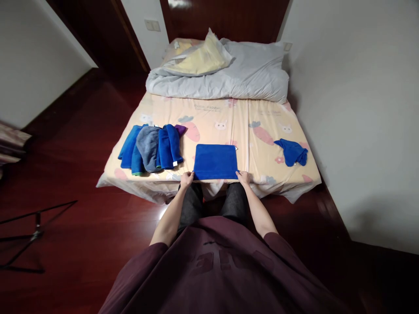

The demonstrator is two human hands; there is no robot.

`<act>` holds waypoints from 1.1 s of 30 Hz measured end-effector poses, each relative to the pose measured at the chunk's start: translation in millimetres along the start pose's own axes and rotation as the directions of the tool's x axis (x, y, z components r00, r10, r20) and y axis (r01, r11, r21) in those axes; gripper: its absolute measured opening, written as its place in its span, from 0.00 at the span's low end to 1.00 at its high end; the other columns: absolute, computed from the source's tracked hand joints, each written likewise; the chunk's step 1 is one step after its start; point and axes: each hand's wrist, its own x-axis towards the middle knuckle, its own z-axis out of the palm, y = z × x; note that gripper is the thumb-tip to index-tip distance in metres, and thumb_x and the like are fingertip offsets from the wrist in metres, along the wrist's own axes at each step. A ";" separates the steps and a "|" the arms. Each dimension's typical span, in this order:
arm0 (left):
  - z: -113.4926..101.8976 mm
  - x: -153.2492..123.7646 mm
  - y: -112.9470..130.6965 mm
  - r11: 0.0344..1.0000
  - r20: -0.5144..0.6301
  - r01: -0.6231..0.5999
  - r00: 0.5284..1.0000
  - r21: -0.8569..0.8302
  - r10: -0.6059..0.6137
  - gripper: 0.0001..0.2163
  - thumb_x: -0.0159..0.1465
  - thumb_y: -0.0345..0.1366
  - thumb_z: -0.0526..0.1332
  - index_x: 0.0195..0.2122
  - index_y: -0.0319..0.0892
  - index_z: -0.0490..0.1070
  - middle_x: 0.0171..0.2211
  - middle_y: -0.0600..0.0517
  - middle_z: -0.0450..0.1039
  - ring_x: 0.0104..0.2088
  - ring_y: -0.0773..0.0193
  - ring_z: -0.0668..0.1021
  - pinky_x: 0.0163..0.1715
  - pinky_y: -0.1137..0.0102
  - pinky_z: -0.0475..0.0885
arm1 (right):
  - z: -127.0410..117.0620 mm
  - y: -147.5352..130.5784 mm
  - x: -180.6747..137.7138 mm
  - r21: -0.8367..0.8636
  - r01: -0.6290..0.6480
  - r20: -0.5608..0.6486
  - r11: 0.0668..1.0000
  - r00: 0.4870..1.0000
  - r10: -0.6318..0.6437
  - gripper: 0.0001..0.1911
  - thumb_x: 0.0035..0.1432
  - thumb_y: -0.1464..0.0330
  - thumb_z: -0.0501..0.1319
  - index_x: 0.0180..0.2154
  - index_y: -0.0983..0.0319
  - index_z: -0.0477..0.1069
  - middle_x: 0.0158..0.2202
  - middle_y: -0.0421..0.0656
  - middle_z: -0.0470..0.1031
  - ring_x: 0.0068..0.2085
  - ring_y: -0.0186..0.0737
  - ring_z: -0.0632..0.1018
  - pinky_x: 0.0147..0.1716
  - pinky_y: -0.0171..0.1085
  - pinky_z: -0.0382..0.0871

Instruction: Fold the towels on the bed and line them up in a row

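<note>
A blue towel [215, 161] lies flat and folded into a rectangle at the near edge of the bed [229, 122]. My left hand [187, 179] pinches its near left corner. My right hand [244, 177] grips its near right corner. Both hands are closed on the cloth at the mattress edge. To the left lies a pile of several blue, grey and purple towels [151, 147]. On the right of the bed sits a crumpled blue cloth [292, 152].
A grey duvet [229, 78] with a yellow pillow [199, 59] is heaped at the head of the bed. A white wall [360, 109] runs along the right. Dark red wooden floor [81, 209] lies to the left, with a black stand [32, 235] on it.
</note>
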 end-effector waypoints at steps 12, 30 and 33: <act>3.1 3.6 -0.8 0.999 -0.009 0.054 0.998 0.008 -0.054 0.17 0.68 0.45 0.58 0.41 0.38 0.81 0.43 0.38 0.83 0.49 0.50 0.82 0.49 0.65 0.73 | -2.6 -3.4 2.8 -0.030 -0.070 0.031 0.997 0.997 0.071 0.14 0.62 0.55 0.65 0.36 0.57 0.84 0.39 0.46 0.85 0.43 0.45 0.84 0.39 0.34 0.73; 6.1 -6.4 21.2 0.976 -0.075 0.169 0.984 0.139 -0.160 0.19 0.67 0.48 0.58 0.46 0.39 0.79 0.47 0.33 0.80 0.52 0.40 0.80 0.49 0.54 0.73 | 2.8 -3.7 15.5 -0.045 -0.107 -0.004 0.993 0.994 0.107 0.15 0.55 0.55 0.69 0.32 0.61 0.84 0.34 0.52 0.83 0.38 0.47 0.84 0.34 0.35 0.74; 5.8 -11.5 24.2 0.979 -0.099 0.118 0.990 0.169 -0.102 0.18 0.68 0.46 0.58 0.51 0.39 0.74 0.50 0.34 0.78 0.52 0.42 0.79 0.49 0.55 0.73 | 5.1 -6.8 13.2 -0.049 -0.090 -0.016 0.995 0.996 0.090 0.13 0.57 0.58 0.68 0.34 0.60 0.83 0.35 0.50 0.83 0.40 0.46 0.83 0.38 0.36 0.74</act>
